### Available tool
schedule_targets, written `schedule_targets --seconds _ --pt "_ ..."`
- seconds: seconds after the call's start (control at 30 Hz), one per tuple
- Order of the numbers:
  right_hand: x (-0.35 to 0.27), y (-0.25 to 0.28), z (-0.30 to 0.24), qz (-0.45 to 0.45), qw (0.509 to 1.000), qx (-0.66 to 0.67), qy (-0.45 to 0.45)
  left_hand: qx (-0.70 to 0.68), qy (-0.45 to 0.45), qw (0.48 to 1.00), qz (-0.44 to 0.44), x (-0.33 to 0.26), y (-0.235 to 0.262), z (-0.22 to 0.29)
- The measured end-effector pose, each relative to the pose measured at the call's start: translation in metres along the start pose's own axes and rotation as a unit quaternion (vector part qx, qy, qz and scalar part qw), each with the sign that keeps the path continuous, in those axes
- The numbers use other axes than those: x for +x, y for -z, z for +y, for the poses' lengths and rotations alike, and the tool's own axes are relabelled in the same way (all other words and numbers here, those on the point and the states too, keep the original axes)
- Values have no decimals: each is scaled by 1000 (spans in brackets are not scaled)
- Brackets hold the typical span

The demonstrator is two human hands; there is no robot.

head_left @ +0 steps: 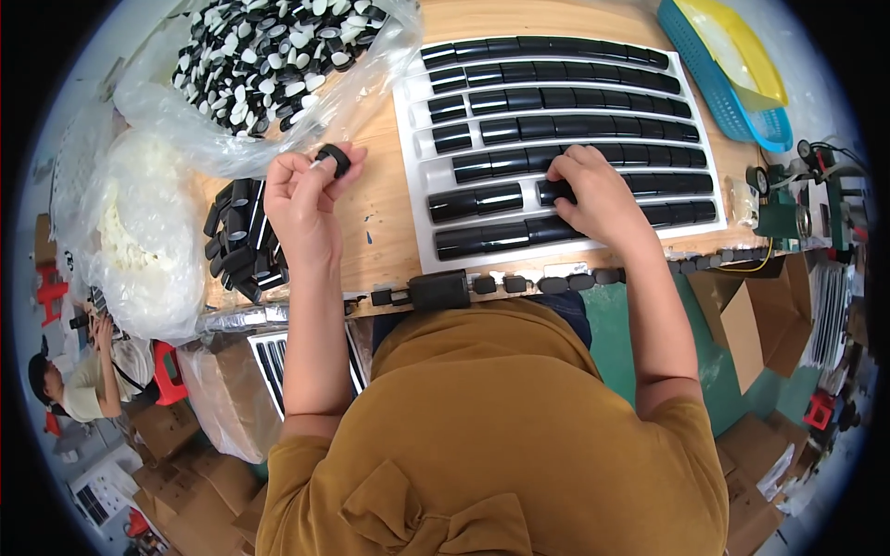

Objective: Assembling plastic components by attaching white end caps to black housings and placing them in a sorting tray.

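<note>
Workbench [389, 222] of pale wood, seen from the head camera, person in a mustard top leaning over it.

Packages first. Clear plastic bag [278, 65] at upper left, slumped open, full of small black-and-white round caps. Second clear bag [139, 232] at far left edge, holding whitish pieces, hanging partly off the bench. Loose heap of black tubes [241, 241] lies between that bag and the left forearm. White moulded tray [417, 130] in the centre-right, rectangular, with parallel grooves; glossy black tubes lie end to end in each groove, upper rows full, lower rows with gaps at the left. Blue mesh basket [732, 102] at upper right, with a yellow basket [742, 46] stacked in it. Brown cardboard boxes [751, 324] on the green floor at right; more cartons at lower left. No label readable anywhere.

Grip. Left hand [301, 199] raised just above the bench, fingers curled shut, thumb and forefinger pinching a small black cap [335, 159], near the mouth of the cap bag. Right hand [598, 190] lies palm-down on the tray, fingers bent over a black tube [554, 192] in the second groove from the bottom; fingertips touch it, though whether they fully clasp it cannot be told.

Another person sits at far lower left, well apart.
</note>
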State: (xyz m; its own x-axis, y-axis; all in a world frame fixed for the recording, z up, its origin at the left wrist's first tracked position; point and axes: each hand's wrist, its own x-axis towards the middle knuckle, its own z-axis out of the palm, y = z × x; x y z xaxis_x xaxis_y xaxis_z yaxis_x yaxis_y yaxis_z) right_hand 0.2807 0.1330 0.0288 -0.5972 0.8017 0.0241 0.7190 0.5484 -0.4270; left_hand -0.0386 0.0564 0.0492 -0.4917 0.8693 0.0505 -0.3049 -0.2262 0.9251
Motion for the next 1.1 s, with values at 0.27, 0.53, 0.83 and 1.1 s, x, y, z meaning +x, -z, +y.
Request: schedule_targets --seconds 0.27,0.53,0.83,1.1 --pt "1 -1 3 -12 999 -7 34 55 126 990 -41 -29 0 -7" --pt "3 -2 1 -5 1000 -15 12 39 200 973 -111 -35 -14 -15" --pt "-5 -4 -3 54 998 -17 9 29 261 952 -154 -45 -23 -21" --pt "-15 2 -22 199 839 493 -115 74 220 951 -203 -55 -53 -18"
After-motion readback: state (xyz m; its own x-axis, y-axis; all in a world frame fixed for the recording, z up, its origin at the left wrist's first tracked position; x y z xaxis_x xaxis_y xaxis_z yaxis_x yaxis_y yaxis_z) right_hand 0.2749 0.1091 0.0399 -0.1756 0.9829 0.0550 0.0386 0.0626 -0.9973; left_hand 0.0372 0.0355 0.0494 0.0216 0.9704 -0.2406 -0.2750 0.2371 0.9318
